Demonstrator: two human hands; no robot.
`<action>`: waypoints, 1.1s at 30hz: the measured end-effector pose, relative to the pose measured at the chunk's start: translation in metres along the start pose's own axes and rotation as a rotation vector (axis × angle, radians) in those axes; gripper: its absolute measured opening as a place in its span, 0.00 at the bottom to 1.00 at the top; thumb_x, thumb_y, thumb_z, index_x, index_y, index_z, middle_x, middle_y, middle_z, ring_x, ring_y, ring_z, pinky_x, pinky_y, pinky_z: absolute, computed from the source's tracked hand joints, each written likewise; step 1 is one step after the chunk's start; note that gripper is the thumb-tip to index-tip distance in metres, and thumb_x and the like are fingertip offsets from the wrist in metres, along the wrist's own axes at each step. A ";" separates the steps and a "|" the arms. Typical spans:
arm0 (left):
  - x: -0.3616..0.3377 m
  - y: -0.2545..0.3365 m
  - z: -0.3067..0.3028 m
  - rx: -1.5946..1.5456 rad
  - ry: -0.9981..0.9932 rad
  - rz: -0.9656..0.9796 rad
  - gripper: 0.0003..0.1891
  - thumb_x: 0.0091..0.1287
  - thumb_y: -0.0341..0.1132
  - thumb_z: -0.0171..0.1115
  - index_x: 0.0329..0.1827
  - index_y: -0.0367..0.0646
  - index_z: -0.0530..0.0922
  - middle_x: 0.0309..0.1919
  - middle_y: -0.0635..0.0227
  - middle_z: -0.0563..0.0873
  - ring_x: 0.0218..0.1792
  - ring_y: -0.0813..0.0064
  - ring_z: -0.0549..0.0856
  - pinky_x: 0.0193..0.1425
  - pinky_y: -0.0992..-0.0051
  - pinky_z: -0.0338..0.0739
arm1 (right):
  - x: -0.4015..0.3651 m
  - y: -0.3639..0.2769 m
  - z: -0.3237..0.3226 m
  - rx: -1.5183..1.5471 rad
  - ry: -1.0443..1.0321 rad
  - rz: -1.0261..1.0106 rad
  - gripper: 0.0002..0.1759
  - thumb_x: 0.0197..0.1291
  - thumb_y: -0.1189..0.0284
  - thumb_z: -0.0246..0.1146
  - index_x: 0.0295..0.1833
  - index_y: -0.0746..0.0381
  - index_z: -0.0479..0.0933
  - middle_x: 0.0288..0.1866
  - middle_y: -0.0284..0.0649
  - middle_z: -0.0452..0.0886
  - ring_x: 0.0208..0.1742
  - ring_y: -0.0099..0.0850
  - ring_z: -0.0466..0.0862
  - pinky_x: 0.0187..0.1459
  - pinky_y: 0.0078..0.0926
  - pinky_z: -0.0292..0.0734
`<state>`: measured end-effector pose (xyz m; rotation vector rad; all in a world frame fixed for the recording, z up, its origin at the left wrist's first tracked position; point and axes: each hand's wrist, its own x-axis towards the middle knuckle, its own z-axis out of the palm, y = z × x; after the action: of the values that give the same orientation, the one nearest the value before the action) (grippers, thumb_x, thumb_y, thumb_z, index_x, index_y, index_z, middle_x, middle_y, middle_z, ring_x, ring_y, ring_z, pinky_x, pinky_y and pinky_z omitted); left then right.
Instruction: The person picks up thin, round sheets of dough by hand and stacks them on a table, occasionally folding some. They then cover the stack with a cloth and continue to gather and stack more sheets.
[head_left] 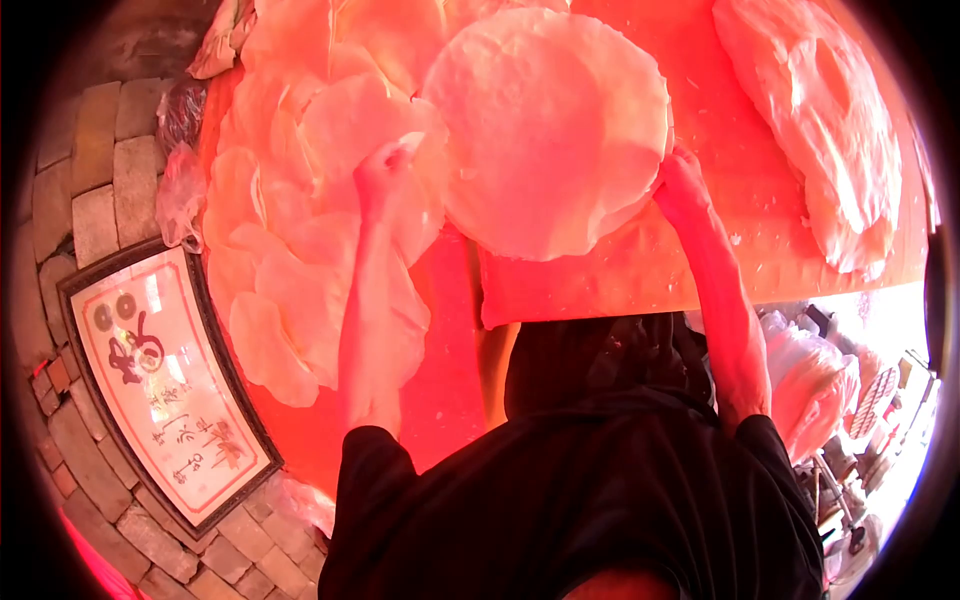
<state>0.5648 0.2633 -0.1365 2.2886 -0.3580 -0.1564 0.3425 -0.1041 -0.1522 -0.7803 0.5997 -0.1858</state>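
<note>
Round sheet [545,130] sits centre, at the tabletop [590,290] edge nearest you; your right hand [684,172] pinches its rim, left hand [383,172] curled by the sheet pile [285,290], grip unclear; probably light, floppy, tearable, best held at opposite edges

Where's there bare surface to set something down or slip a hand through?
Bare red cloth, with small flecks, shows between the right hand and the long pale bundle. A narrower strip lies between the large round sheet and the near edge. It's crowded left, where overlapping sheets spread around the left hand.
</note>
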 end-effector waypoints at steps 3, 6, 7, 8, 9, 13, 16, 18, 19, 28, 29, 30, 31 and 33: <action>-0.003 0.006 -0.037 -0.129 0.099 -0.034 0.13 0.70 0.39 0.62 0.42 0.35 0.83 0.29 0.70 0.83 0.30 0.77 0.80 0.37 0.74 0.76 | -0.006 -0.010 -0.001 -0.131 0.060 0.000 0.14 0.60 0.79 0.61 0.52 0.72 0.78 0.43 0.43 0.85 0.40 0.32 0.85 0.41 0.30 0.82; -0.014 0.067 -0.048 -0.171 0.113 0.042 0.10 0.72 0.36 0.60 0.38 0.38 0.81 0.23 0.79 0.76 0.24 0.88 0.73 0.27 0.82 0.68 | -0.010 -0.003 0.007 -0.071 0.027 -0.043 0.15 0.60 0.76 0.65 0.51 0.72 0.79 0.42 0.41 0.85 0.38 0.29 0.84 0.41 0.28 0.81; -0.016 0.086 -0.049 -0.285 0.091 0.017 0.09 0.73 0.36 0.60 0.37 0.40 0.80 0.23 0.80 0.75 0.23 0.89 0.72 0.26 0.84 0.66 | -0.011 -0.007 0.022 -0.119 0.025 -0.060 0.15 0.60 0.75 0.66 0.50 0.71 0.79 0.42 0.41 0.85 0.38 0.28 0.84 0.40 0.27 0.80; -0.022 0.105 -0.048 -0.392 0.068 -0.013 0.09 0.73 0.36 0.59 0.36 0.41 0.79 0.23 0.80 0.75 0.23 0.91 0.71 0.25 0.85 0.64 | -0.015 -0.014 0.034 -0.148 0.023 -0.088 0.15 0.59 0.77 0.65 0.50 0.72 0.79 0.43 0.41 0.85 0.39 0.29 0.85 0.41 0.28 0.81; -0.026 0.122 -0.045 -0.496 0.046 -0.045 0.09 0.74 0.36 0.59 0.35 0.42 0.78 0.23 0.81 0.74 0.22 0.92 0.69 0.24 0.86 0.62 | -0.019 -0.022 0.046 -0.176 0.020 -0.112 0.15 0.58 0.79 0.64 0.51 0.72 0.79 0.43 0.42 0.85 0.40 0.30 0.86 0.42 0.28 0.82; -0.033 0.176 -0.015 -0.780 -0.010 -0.061 0.09 0.74 0.37 0.59 0.35 0.44 0.77 0.23 0.82 0.75 0.22 0.92 0.70 0.24 0.87 0.63 | -0.026 -0.055 0.047 -0.307 -0.081 -0.125 0.13 0.58 0.73 0.67 0.46 0.70 0.82 0.40 0.38 0.86 0.38 0.25 0.84 0.39 0.24 0.80; -0.035 0.200 0.020 -0.982 -0.064 -0.078 0.08 0.73 0.37 0.61 0.37 0.45 0.79 0.23 0.81 0.76 0.22 0.92 0.70 0.24 0.87 0.65 | -0.033 -0.070 0.050 -0.418 -0.001 -0.178 0.12 0.57 0.73 0.67 0.45 0.69 0.83 0.36 0.36 0.86 0.34 0.24 0.84 0.36 0.22 0.79; -0.043 0.217 0.042 -0.999 -0.195 -0.172 0.07 0.74 0.37 0.60 0.38 0.46 0.80 0.25 0.82 0.75 0.24 0.91 0.72 0.25 0.86 0.66 | -0.038 -0.085 0.052 -0.343 -0.014 -0.230 0.13 0.57 0.72 0.68 0.45 0.69 0.83 0.34 0.36 0.86 0.33 0.23 0.83 0.35 0.22 0.79; -0.049 0.225 0.054 -1.003 -0.256 -0.221 0.06 0.74 0.37 0.59 0.38 0.47 0.80 0.25 0.83 0.75 0.25 0.90 0.72 0.26 0.85 0.67 | -0.041 -0.092 0.053 -0.304 -0.024 -0.252 0.13 0.57 0.72 0.68 0.45 0.69 0.83 0.34 0.35 0.86 0.32 0.23 0.83 0.35 0.22 0.79; -0.078 0.278 0.130 -0.928 -0.556 -0.206 0.11 0.71 0.37 0.63 0.48 0.39 0.77 0.28 0.75 0.79 0.29 0.86 0.76 0.33 0.84 0.70 | -0.059 -0.114 0.041 -0.602 -0.016 -0.242 0.13 0.53 0.70 0.69 0.42 0.67 0.84 0.34 0.39 0.87 0.36 0.22 0.84 0.37 0.26 0.79; -0.080 0.282 0.138 -0.832 -0.458 -0.101 0.11 0.70 0.37 0.64 0.48 0.40 0.77 0.28 0.74 0.79 0.29 0.86 0.77 0.33 0.83 0.71 | -0.057 -0.110 0.038 -0.586 -0.016 -0.254 0.13 0.53 0.70 0.69 0.42 0.67 0.84 0.33 0.39 0.87 0.36 0.22 0.84 0.37 0.26 0.79; -0.083 0.287 0.148 -0.736 -0.361 0.003 0.11 0.70 0.36 0.65 0.47 0.40 0.77 0.29 0.73 0.80 0.29 0.85 0.78 0.33 0.82 0.72 | -0.049 -0.103 0.031 -0.676 -0.007 -0.304 0.13 0.52 0.70 0.69 0.41 0.67 0.83 0.33 0.39 0.86 0.35 0.23 0.84 0.37 0.27 0.80; -0.085 0.290 0.155 -0.640 -0.267 0.102 0.11 0.69 0.35 0.66 0.47 0.40 0.78 0.29 0.72 0.80 0.30 0.84 0.79 0.33 0.81 0.73 | -0.050 -0.105 0.028 -0.667 -0.039 -0.290 0.13 0.53 0.71 0.69 0.41 0.68 0.83 0.33 0.39 0.86 0.35 0.23 0.84 0.37 0.27 0.80; -0.082 0.281 0.147 -0.553 -0.247 -0.031 0.13 0.67 0.34 0.67 0.50 0.38 0.78 0.37 0.70 0.82 0.38 0.79 0.80 0.43 0.76 0.76 | -0.052 -0.116 0.023 -0.659 -0.100 -0.262 0.12 0.53 0.73 0.68 0.41 0.69 0.83 0.33 0.39 0.86 0.35 0.23 0.84 0.36 0.26 0.81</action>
<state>0.3958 0.0045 -0.0278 1.7307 -0.3532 -0.4933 0.3200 -0.1521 -0.0347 -1.5002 0.4604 -0.1892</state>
